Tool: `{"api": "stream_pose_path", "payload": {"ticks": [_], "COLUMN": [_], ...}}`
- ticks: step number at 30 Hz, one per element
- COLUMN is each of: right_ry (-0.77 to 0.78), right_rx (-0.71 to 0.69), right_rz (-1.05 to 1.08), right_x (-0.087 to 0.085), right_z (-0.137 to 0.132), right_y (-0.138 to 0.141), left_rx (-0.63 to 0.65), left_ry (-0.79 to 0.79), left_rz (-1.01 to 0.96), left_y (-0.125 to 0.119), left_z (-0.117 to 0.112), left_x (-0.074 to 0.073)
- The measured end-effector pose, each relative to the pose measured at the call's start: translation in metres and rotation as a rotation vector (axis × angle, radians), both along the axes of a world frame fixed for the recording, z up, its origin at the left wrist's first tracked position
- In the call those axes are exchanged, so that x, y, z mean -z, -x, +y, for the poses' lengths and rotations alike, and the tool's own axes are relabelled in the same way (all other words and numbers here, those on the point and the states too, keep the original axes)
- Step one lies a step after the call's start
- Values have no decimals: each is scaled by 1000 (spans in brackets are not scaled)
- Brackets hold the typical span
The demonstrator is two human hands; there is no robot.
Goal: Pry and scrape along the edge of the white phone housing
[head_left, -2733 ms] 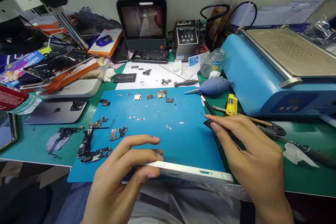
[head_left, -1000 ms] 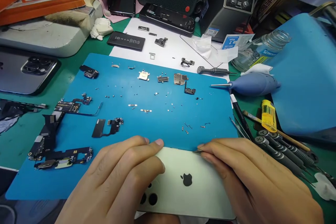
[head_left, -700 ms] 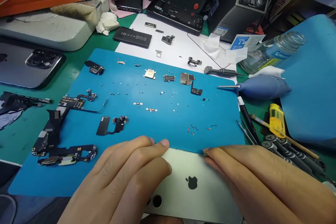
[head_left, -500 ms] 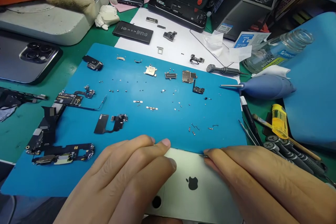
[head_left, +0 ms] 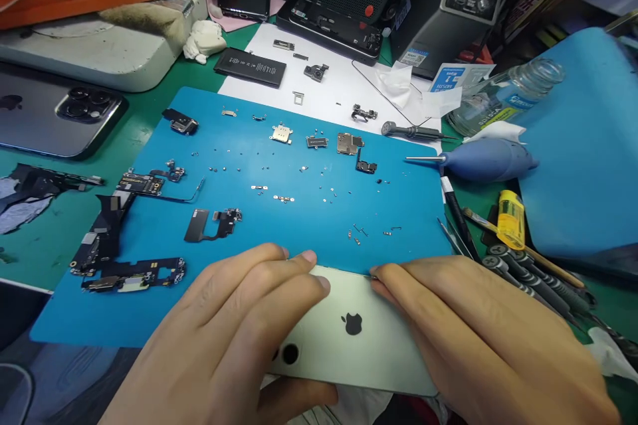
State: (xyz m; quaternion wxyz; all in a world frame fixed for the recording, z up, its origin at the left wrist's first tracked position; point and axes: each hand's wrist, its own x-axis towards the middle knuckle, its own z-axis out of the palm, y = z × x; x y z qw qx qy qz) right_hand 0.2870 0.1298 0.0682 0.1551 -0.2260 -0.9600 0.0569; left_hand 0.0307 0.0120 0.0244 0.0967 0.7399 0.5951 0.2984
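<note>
We see a white phone [head_left: 359,339] lying back side up at the near edge of the blue mat [head_left: 299,212], with its dark logo facing us. The left hand [head_left: 239,339] lies flat on the left part of the phone, fingers spread a little and pressing down, the fingertips at the phone's far edge. It is not closed around anything. The right hand [head_left: 478,339] lies over the right part of the phone. Its fingertips pinch something thin and dark at the far edge of the phone, but it is too small for us to tell what it is.

On the blue mat we see many tiny screws [head_left: 279,196] and small metal plates [head_left: 347,142]. Dark flat cables and small boards [head_left: 119,239] lie on the left side of the mat. Behind the mat, a sheet of white paper [head_left: 329,86] holds a black battery [head_left: 250,67] and a few more small parts. A blue air blower [head_left: 486,159] lies to the right of the mat. Near the right hand lie some screwdrivers [head_left: 538,282] and a yellow thing [head_left: 510,227]. A grey phone [head_left: 60,116] rests on the green counter [head_left: 44,239] at the far left.
</note>
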Motion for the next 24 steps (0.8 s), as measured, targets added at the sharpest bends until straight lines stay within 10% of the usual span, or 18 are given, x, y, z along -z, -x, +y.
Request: {"api": "stream_pose_path", "payload": {"ticks": [24], "right_ry": [-51], "right_rx": [24], "right_rz": [0], "right_x": [10], "right_z": [16], "right_y": [0], "left_rx": [44], "left_ry": [2], "left_rz": [71], "left_y": [16], "left_z": [4], "left_x": [-16]}}
